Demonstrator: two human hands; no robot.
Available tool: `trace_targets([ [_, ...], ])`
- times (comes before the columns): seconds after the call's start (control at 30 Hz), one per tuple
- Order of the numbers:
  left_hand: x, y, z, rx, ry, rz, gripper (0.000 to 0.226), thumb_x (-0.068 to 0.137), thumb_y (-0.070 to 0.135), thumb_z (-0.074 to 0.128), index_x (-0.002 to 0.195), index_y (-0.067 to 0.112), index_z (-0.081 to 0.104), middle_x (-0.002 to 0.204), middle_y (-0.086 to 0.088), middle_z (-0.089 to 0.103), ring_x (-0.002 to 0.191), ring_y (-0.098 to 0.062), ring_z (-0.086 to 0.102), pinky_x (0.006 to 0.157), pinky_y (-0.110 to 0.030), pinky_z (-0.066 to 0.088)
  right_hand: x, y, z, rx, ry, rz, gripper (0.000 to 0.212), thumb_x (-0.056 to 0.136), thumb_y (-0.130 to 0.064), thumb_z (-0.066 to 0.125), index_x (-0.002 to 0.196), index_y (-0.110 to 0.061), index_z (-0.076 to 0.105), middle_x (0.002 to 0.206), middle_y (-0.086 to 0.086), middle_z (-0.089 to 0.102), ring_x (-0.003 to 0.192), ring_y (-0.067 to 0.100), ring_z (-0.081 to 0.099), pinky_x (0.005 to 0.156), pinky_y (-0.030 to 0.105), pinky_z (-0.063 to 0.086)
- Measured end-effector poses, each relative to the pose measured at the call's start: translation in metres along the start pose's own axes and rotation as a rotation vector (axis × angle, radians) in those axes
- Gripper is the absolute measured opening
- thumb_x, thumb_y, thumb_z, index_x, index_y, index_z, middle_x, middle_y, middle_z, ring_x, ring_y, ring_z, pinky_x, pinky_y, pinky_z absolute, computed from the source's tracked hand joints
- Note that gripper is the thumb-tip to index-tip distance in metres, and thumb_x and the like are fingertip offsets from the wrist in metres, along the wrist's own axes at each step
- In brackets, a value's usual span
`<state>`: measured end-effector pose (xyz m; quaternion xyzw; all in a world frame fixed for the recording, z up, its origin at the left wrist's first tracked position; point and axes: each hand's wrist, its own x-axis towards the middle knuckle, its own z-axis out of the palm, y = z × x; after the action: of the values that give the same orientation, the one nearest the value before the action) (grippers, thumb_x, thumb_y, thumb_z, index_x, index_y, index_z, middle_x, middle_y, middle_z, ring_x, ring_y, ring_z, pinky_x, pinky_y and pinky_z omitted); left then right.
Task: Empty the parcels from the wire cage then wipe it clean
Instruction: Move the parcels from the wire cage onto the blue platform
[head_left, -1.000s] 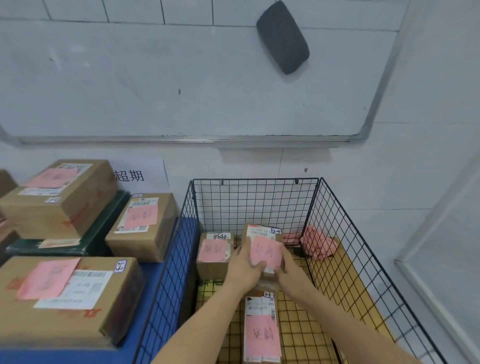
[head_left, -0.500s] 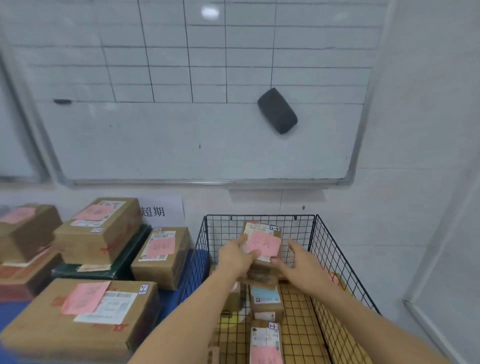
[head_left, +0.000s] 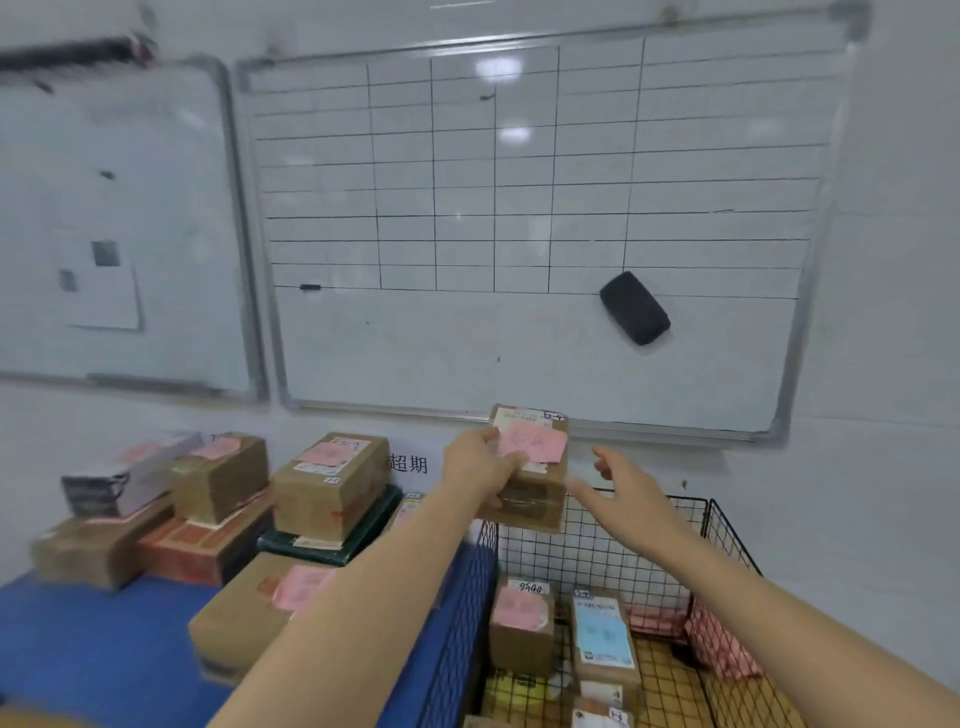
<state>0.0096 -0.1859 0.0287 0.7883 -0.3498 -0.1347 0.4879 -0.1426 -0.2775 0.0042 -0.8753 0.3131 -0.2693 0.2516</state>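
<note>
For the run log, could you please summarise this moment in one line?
phase: emptying; left hand grips parcel above wire cage; right hand open beside it; other parcels inside

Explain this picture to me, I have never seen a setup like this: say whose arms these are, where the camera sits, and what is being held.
There is no machine here. A person wears one wide-angle camera on the head, so you look down along their own two bare arms. The left hand grips a brown parcel with a pink note on top, held up near the rim of the wire cage. The right hand is open beside it and holds nothing. More parcels lie inside the cage. To the left, other boxes are stacked on a blue surface. A gridded whiteboard with a dark eraser hangs behind.
</note>
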Motion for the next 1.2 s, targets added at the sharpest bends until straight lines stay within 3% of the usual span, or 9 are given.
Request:
trace_targets([
  [0.13, 0.005, -0.012, -0.034, -0.007, 0.043, -0.038, 0.063, 0.089, 0.027, 0.066, 0.144, 0.018, 0.038, 0.14, -0.008, 0.049, 0.101, -0.026, 0.063, 0.06, -0.028, 0.058, 0.011, -0.03, 0.026, 0.035, -0.022, -0.053, 0.071, 0.093, -0.047, 0.055, 0.15, -0.015, 0.027, 0.148, 0.007, 0.041, 0.133, 0.019, 0.042, 0.105, 0.034, 0.037],
  [0.27, 0.022, -0.034, -0.067, -0.012, 0.077, -0.073, 0.062, 0.089, 0.027, 0.065, 0.145, 0.019, 0.038, 0.135, -0.01, 0.053, 0.084, -0.019, 0.061, 0.049, -0.022, 0.053, 0.029, -0.06, 0.055, 0.087, -0.033, -0.076, 0.072, 0.091, -0.048, 0.056, 0.149, -0.014, 0.027, 0.148, 0.007, 0.041, 0.133, 0.02, 0.041, 0.105, 0.033, 0.036],
  [0.37, 0.041, -0.057, -0.09, 0.011, 0.074, -0.091, 0.061, 0.09, 0.027, 0.064, 0.144, 0.018, 0.038, 0.134, -0.01, 0.054, 0.098, -0.022, 0.062, 0.052, -0.022, 0.051, 0.043, -0.077, 0.079, 0.092, -0.066, -0.067, 0.074, 0.091, -0.048, 0.057, 0.15, -0.016, 0.025, 0.15, 0.007, 0.038, 0.135, 0.02, 0.039, 0.108, 0.035, 0.036],
  [0.5, 0.067, -0.092, -0.111, 0.003, 0.035, -0.123, 0.061, 0.088, 0.028, 0.066, 0.143, 0.018, 0.04, 0.134, -0.01, 0.055, 0.109, -0.026, 0.061, 0.072, -0.031, 0.058, 0.061, -0.093, 0.112, 0.072, -0.097, -0.04, 0.077, 0.091, -0.049, 0.057, 0.15, -0.016, 0.022, 0.151, 0.008, 0.036, 0.137, 0.021, 0.037, 0.11, 0.037, 0.035],
  [0.6, 0.086, -0.113, -0.122, 0.036, 0.015, -0.127, 0.063, 0.086, 0.032, 0.069, 0.141, 0.018, 0.043, 0.136, -0.009, 0.054, 0.117, -0.027, 0.056, 0.096, -0.04, 0.05, 0.074, -0.101, 0.136, 0.045, -0.105, -0.002, 0.076, 0.091, -0.047, 0.057, 0.15, -0.013, 0.022, 0.151, 0.01, 0.037, 0.136, 0.022, 0.038, 0.108, 0.034, 0.034],
  [0.73, 0.111, -0.138, -0.118, 0.057, -0.033, -0.118, 0.063, 0.087, 0.032, 0.067, 0.142, 0.015, 0.042, 0.141, -0.01, 0.048, 0.126, -0.027, 0.048, 0.104, -0.037, 0.042, 0.088, -0.109, 0.165, 0.029, -0.113, 0.038, 0.072, 0.092, -0.041, 0.059, 0.148, -0.01, 0.026, 0.147, 0.01, 0.041, 0.131, 0.023, 0.043, 0.099, 0.029, 0.038],
  [0.97, 0.144, -0.174, -0.095, 0.049, -0.094, -0.109, 0.063, 0.088, 0.031, 0.066, 0.144, 0.018, 0.039, 0.14, -0.007, 0.05, 0.106, -0.023, 0.06, 0.09, -0.03, 0.052, 0.105, -0.1, 0.202, 0.053, -0.124, 0.017, 0.06, 0.088, -0.021, 0.067, 0.141, -0.019, 0.037, 0.136, -0.004, 0.051, 0.111, 0.001, 0.046, 0.081, 0.006, 0.034],
  [1.07, 0.156, -0.185, -0.088, 0.037, -0.098, -0.129, 0.064, 0.088, 0.029, 0.066, 0.144, 0.017, 0.039, 0.141, -0.008, 0.048, 0.078, -0.02, 0.062, 0.071, -0.033, 0.059, 0.112, -0.092, 0.215, 0.058, -0.134, 0.057, 0.061, 0.089, -0.016, 0.066, 0.142, -0.019, 0.035, 0.137, -0.003, 0.051, 0.115, 0.004, 0.047, 0.088, 0.013, 0.034],
  [1.2, 0.168, -0.196, -0.079, 0.058, -0.113, -0.143, 0.065, 0.088, 0.028, 0.067, 0.145, 0.015, 0.038, 0.146, -0.005, 0.043, 0.064, -0.016, 0.057, 0.066, -0.035, 0.06, 0.124, -0.081, 0.232, 0.019, -0.165, 0.12, 0.064, 0.091, -0.019, 0.064, 0.146, -0.017, 0.03, 0.14, 0.002, 0.05, 0.124, 0.016, 0.049, 0.095, 0.019, 0.037],
])
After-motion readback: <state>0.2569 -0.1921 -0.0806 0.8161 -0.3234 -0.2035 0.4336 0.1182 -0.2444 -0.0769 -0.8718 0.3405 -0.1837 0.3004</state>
